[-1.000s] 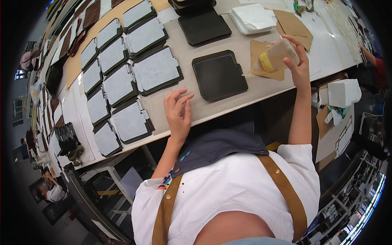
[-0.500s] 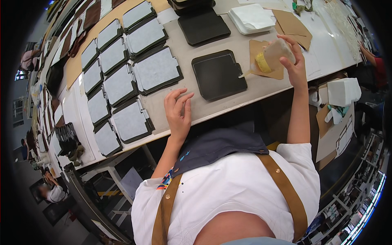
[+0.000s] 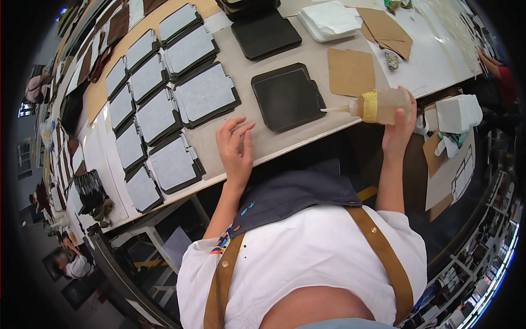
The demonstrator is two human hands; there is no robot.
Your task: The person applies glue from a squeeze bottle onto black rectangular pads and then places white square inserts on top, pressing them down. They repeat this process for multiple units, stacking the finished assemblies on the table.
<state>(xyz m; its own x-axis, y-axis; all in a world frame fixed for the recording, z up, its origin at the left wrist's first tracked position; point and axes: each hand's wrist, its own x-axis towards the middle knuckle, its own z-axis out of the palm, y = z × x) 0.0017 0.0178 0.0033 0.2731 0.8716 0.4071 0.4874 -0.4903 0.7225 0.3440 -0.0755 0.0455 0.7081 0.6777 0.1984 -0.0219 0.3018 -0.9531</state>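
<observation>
A translucent squeeze bottle (image 3: 392,106) with a yellow band round its neck lies sideways in my right hand (image 3: 401,129), fingers wrapped about its base. Its thin nozzle points left, the tip at the right edge of a flat black panel (image 3: 287,98) with a notched side. My left hand (image 3: 235,145) rests by the table's near edge, holding nothing, its fingers loosely bent and apart. Left of that hand, rows of black panels topped with pale grey sheets (image 3: 205,94) cover the table.
Behind the panel stands a stack of black panels (image 3: 266,35), with a pile of white sheets (image 3: 330,21) to its right. Brown card (image 3: 350,72) lies beside the panel, more brown card (image 3: 386,33) farther back. A crumpled scrap (image 3: 391,60) sits near it. Other people work at both sides.
My right hand has brought the bottle down and nearer to me, tilting it from upright-slanting to nearly level. The nozzle tip stays by the panel's right edge. My left hand has barely moved.
</observation>
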